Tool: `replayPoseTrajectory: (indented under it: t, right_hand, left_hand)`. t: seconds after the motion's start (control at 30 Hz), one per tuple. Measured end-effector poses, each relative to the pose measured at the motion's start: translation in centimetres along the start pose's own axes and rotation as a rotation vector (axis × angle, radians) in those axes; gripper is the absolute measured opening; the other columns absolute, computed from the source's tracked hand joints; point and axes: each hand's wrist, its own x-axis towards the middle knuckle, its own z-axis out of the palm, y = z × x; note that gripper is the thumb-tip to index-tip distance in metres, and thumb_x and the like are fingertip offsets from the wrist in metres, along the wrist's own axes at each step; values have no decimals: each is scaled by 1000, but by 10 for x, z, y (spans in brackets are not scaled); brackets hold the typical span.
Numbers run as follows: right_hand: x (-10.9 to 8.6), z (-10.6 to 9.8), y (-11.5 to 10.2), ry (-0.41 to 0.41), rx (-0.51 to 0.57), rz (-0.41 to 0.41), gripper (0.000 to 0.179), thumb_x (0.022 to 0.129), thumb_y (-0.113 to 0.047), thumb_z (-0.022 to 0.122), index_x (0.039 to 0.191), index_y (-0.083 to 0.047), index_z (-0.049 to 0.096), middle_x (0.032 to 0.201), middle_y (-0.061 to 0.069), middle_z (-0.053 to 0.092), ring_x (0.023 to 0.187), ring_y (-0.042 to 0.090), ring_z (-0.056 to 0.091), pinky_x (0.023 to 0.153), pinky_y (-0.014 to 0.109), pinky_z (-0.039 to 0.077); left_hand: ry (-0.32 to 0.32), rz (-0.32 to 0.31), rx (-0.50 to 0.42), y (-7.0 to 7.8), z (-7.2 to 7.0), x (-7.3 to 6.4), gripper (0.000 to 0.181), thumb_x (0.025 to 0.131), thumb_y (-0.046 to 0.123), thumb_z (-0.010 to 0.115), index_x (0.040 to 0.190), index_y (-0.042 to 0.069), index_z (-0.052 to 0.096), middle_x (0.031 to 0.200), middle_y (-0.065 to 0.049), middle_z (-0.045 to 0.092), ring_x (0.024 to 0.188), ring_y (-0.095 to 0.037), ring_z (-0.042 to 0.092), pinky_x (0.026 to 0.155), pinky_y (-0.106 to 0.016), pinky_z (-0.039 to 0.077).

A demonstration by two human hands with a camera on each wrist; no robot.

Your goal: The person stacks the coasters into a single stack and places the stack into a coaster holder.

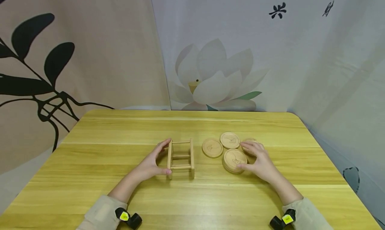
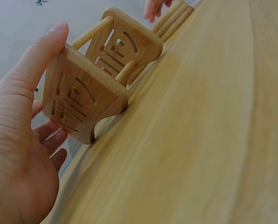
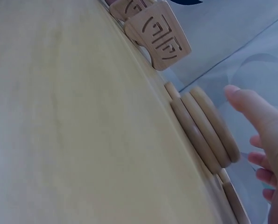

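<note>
"How many?"
"One wooden rack on the counter; right of it, a stack of three discs, three more discs showing around."
"Hands?"
"Left grip pinches the rack's left panel; right grip hovers palm-down, thumb and fingers apart."

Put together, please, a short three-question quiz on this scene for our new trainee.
1. True or false: in the head view, the wooden rack stands to the right of the coasters.

2. How many coasters make up the stack?

3. Choose one: the left grip touches
A) the stack
B) the rack's side panel
C) a single coaster

Key: 1. False; the rack stands to their left. 2. Three. 3. B.
</note>
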Motion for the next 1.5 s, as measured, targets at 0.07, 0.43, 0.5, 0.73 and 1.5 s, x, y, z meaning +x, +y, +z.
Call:
replayPoseTrajectory:
  t: [0.07,0.43,0.5,0.73,1.5]
  right_hand:
    - [0,-2,1,10,8,4,77,66,-23,89,131,0,55,135,18,47,127,36,33,101,63,25]
    - [2,-14,13,39,37,69,72,72,-19,86,134,-3,53,137,18,45,127,40,33,98,68,27]
    - [2,-17,15,48,48,70,70,72,-17,85,134,-3,53,137,20,45,128,41,32,98,68,27]
    - [1,-24,27,67,59,84,69,75,-16,83,134,-1,51,137,22,44,127,42,31,98,68,26]
    - [2,-31,58,-11,38,232,79,80,-29,80,143,-2,42,146,24,33,134,45,23,104,65,22]
  left_hand:
    - [-1,2,2,0,0,0,109,70,41,84,154,17,19,154,-9,23,136,-43,23,106,-65,18]
    - [-2,5,2,1,0,0,107,71,43,84,154,25,19,154,-9,23,136,-43,22,107,-64,18]
    - [-2,4,3,1,0,0,107,71,43,84,154,22,19,154,-9,23,136,-43,22,107,-64,18]
    - [-1,2,14,1,0,0,109,70,45,83,154,20,19,154,-9,22,136,-44,23,106,-65,18]
    - [-3,13,5,-2,2,1,110,70,42,84,154,16,18,154,-9,22,136,-42,22,107,-64,17]
